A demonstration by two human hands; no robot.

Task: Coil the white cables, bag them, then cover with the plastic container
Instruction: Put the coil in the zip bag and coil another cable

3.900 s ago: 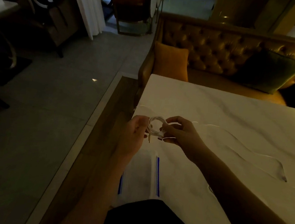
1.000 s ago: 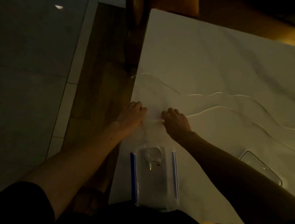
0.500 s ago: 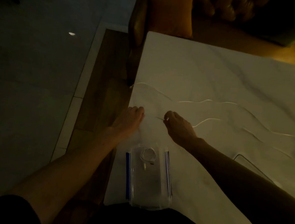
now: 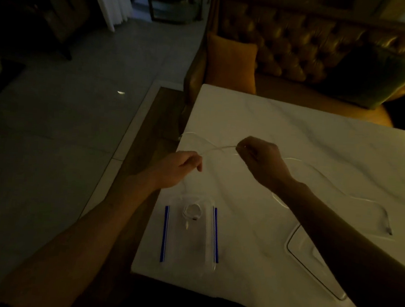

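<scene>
A thin white cable (image 4: 217,148) is stretched in the air between my two hands above the marble table (image 4: 319,144). My left hand (image 4: 181,165) pinches one end of that stretch and my right hand (image 4: 259,158) pinches it further along. The cable's loose length trails right across the table to a dark plug (image 4: 389,231). A clear zip bag (image 4: 190,233) with blue strips lies near the front edge, and a coiled white cable (image 4: 192,212) sits inside it. A clear plastic container (image 4: 309,265) lies at the right, partly hidden by my right forearm.
Another thin white cable (image 4: 191,134) curves along the table's left edge. A tufted sofa (image 4: 303,47) with an orange cushion (image 4: 231,63) and a green cushion stands beyond the table. Tiled floor and wood flooring lie to the left.
Both hands have risen off the table with a cable now pulled taut between them. Earlier the coiled cable was in my hands; it now lies in the bag.
</scene>
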